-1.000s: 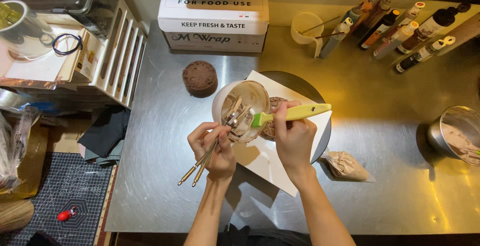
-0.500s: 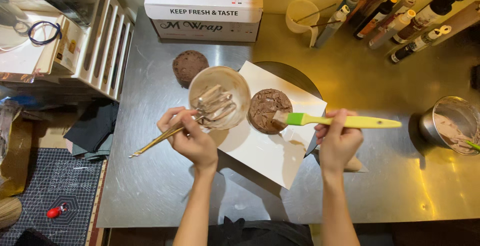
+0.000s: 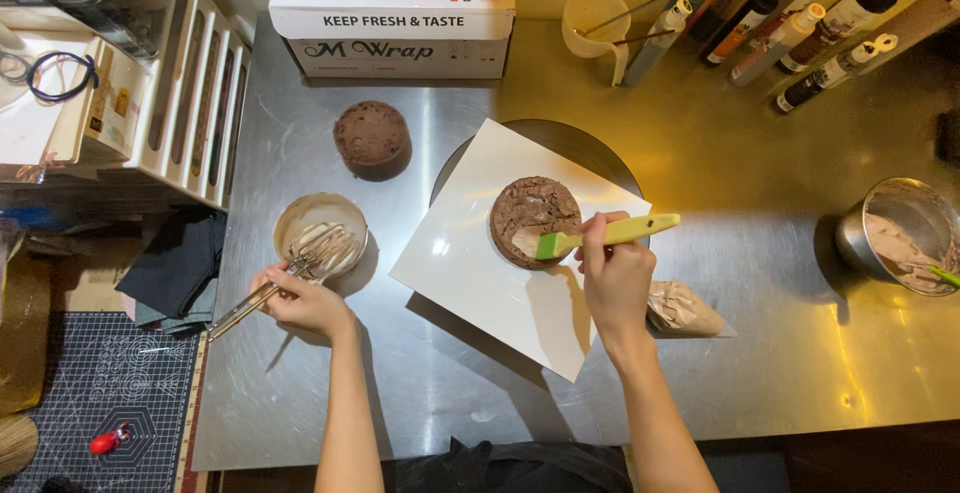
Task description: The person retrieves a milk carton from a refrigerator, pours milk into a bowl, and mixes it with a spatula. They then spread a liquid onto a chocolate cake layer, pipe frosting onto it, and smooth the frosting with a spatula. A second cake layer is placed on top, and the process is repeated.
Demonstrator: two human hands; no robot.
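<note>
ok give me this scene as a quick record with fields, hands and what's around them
left hand: holds the whisk handle beside the small bowl
whisk: wire head rests in the small bowl, handle points down-left
small bowl: on the steel table, left of the white board
right hand: holds a green spatula
green spatula: blade tip on the flat brown cake layer
brown cake layer: lies on the white board
white board: on a dark round stand
second cake layer: on the table behind the bowl
piping bag: lies right of the right hand
metal pot: far right, holds brown cream

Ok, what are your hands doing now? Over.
Right hand holds green spatula on brown cake layer. Left hand holds whisk in bowl. Nothing blocking.
</note>
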